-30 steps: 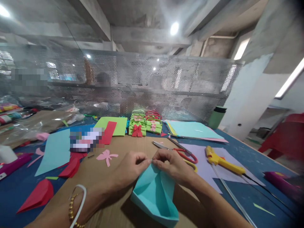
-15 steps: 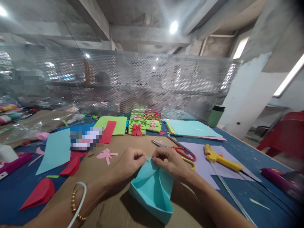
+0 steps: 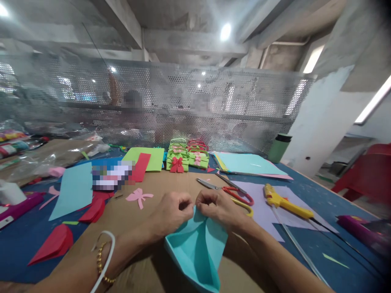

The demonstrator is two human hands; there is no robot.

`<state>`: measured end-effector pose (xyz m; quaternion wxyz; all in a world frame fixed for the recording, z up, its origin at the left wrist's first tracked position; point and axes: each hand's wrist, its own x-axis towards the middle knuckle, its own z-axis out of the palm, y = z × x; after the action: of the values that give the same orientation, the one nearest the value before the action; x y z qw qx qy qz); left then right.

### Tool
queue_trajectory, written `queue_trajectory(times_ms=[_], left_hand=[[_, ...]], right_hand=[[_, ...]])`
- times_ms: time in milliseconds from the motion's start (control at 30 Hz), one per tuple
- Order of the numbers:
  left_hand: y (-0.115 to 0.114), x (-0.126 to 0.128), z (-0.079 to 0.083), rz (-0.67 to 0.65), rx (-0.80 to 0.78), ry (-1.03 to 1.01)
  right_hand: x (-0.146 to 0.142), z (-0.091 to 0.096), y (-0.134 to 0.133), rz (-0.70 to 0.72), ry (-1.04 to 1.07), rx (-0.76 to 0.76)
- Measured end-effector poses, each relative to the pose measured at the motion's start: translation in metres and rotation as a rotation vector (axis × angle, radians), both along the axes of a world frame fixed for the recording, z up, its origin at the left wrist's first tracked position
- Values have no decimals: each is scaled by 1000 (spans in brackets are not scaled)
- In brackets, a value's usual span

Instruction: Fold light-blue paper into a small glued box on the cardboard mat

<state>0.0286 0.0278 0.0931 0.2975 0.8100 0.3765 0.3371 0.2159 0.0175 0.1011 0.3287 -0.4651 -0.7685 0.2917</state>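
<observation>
A folded turquoise paper box (image 3: 195,244), open on its near side, hangs between my hands above the brown cardboard (image 3: 134,264). My left hand (image 3: 176,209) is closed, thumb and forefinger pinching the box's top edge. Beside it, my right hand (image 3: 215,205) pinches the same top edge, its fingertips almost touching the left ones. The exact fold under the fingertips is hidden. Just beyond my right hand lie red-handled scissors (image 3: 235,195) and yellow-handled scissors (image 3: 246,206). A pink paper bow (image 3: 139,197) rests left of my left hand.
Small green paper bags with bows (image 3: 177,158) stand at the back. To the right, a yellow glue gun (image 3: 287,205) lies on lilac paper (image 3: 253,189). Red folded paper (image 3: 53,244) and a light-blue sheet (image 3: 73,191) lie left. A green bottle (image 3: 279,148) stands back right.
My left hand has moved slightly right, bringing both hands' fingertips closer together at the top of the box. The box has tilted a little and sits slightly lower.
</observation>
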Motion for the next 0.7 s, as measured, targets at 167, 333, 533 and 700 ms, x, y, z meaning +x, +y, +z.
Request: queue_trajectory(times_ms=[167, 333, 533, 700], left_hand=[[2, -2, 0, 31, -63, -44], [4, -2, -3, 53, 64, 20], [-1, 0, -4, 32, 44, 49], [-2, -1, -3, -22, -117, -44]], right_hand=[[7, 1, 2, 49, 59, -51], [11, -1, 4, 32, 59, -70], [5, 2, -1, 107, 51, -121], [9, 7, -3, 93, -17, -57]])
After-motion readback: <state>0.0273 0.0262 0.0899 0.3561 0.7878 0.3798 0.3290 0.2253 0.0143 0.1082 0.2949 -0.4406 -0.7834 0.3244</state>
